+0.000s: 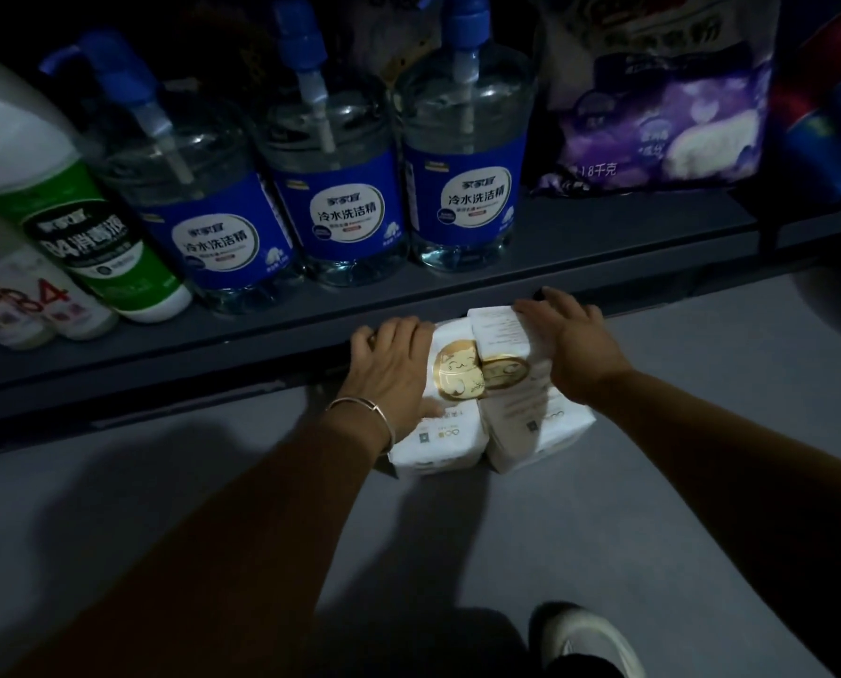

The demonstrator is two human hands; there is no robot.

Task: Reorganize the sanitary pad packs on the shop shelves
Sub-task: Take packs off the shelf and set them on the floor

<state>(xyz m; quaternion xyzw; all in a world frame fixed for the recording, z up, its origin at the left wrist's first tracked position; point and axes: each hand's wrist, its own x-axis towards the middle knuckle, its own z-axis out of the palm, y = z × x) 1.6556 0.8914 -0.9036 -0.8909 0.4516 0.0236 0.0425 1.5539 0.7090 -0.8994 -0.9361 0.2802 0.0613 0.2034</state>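
Two white sanitary pad packs with a gold cat emblem sit side by side, their far ends against the front edge of the dark low shelf (262, 345). My left hand (394, 369), a bangle on its wrist, grips the left pack (455, 384), with the fingers curled over its far left edge and the thumb on the near side. My right hand (575, 345) lies on the right pack (536, 428), its fingers bent over the far top end. The packs' far ends are hidden under the hands and the shelf lip.
On the shelf stand three clear pump bottles with blue labels (345, 208), a green-labelled bottle (95, 242) leaning at the left, and a purple bag (663, 115) at the right. Grey floor (702, 482) lies below. A white shoe (585, 638) shows at the bottom.
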